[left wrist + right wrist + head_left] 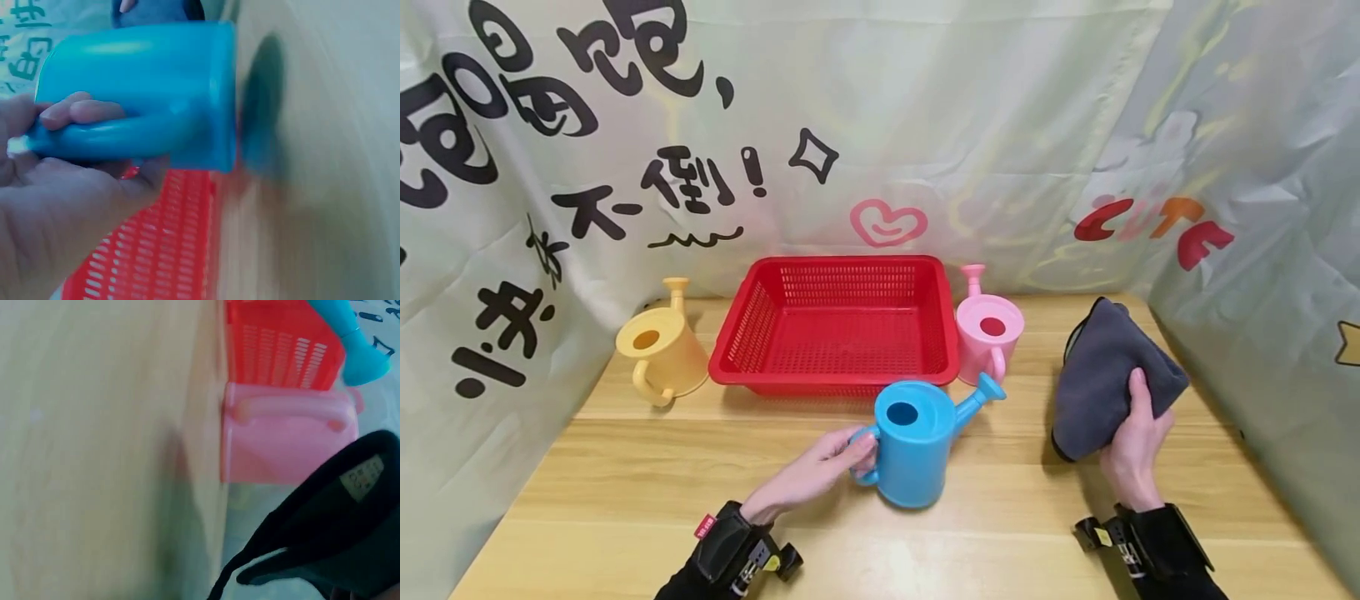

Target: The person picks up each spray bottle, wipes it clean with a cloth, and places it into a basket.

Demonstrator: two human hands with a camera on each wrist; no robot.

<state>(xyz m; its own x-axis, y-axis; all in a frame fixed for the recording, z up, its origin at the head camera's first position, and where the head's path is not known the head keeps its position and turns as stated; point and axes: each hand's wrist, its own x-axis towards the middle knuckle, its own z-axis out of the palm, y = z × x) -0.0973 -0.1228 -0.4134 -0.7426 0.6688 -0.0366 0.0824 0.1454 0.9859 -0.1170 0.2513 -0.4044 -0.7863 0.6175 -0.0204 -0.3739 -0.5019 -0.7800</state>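
Note:
My left hand [820, 471] grips the handle of a blue watering can [913, 462] in front of the red basket. The can is upright with its spout to the right; in the left wrist view a gap shows between its base and the tabletop. My right hand [1137, 446] holds a folded dark grey cloth [1105, 383] above the right side of the table, thumb on the near face. In the right wrist view the cloth's black edge and a pale label [362, 478] show, while most of that hand is out of frame.
A red perforated basket [842, 388] stands at the back centre. Beside it are a yellow watering can [673, 358] on the left and a pink watering can [981, 354] on the right. Printed fabric [1000, 125] walls enclose the wooden table [625, 492].

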